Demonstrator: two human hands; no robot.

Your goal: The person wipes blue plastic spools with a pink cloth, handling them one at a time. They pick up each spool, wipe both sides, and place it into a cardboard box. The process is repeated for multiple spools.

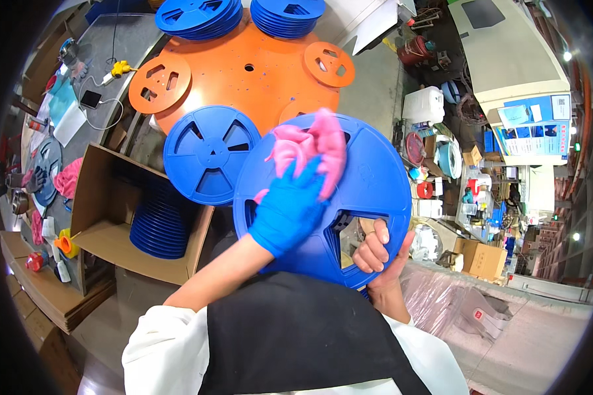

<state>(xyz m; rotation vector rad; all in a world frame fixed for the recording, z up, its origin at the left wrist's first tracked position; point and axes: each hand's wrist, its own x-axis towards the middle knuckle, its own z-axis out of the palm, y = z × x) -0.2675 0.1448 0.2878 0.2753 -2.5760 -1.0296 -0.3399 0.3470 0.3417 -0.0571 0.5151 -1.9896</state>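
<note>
A large blue plastic reel (369, 171) is tilted in front of my chest, with cut-out windows around its hub. My left hand (288, 210), in a blue glove, presses a pink cloth (310, 148) against the reel's upper face, its fingers closed on the cloth. My bare right hand (379, 253) grips the reel at its lower right, with fingers through a window and the rest of the hand around the rim. Just beyond, to the left, another blue reel (212, 155) lies at the edge of an orange round table (244, 85).
Stacks of blue reels (201, 16) stand on the table's far side, near orange discs (159, 82). At left, an open cardboard box (102, 197) holds a row of blue reels (158, 224). A grey workbench (105, 59) carries a phone and cable. Shelves and clutter line the right.
</note>
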